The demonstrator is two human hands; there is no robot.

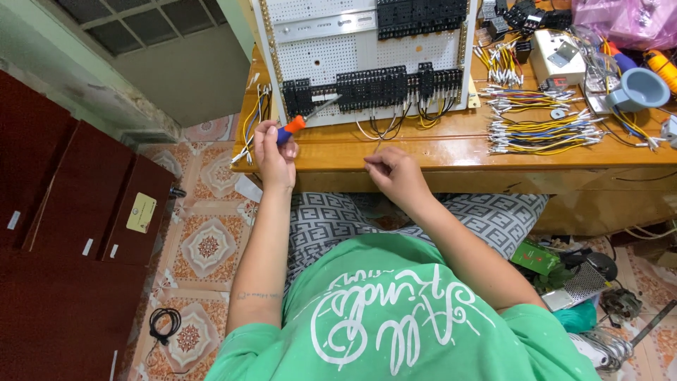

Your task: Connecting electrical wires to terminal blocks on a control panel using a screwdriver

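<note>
Your green shirt (395,324) with its white looping print fills the bottom of the view, and beyond it a grey patterned cushion (486,215) lies against the front edge of the wooden table (451,152). Your left hand (273,152) is raised at the table's left end, fingers wrapped tight around the orange-and-blue handle of a screwdriver (300,123); its metal shaft slants up and to the right, with the tip at the left end of the lower row of black terminal blocks (374,88). Those blocks are mounted on a white perforated panel (338,53) that stands on the table, with a second row of black blocks higher up. Your right hand (391,169) rests at the table's front edge, fingertips pinched together on a thin wire (379,141) that runs up toward the terminals, where other yellow, white and black leads hang out. To the right of the panel, bundles of cut wires (539,130) in yellow, blue, white and red lie on the wood, and further right sits a grey-blue roll of tape (640,88). On the tiled floor (204,247) to your left stands a dark red cabinet (77,212).
</note>
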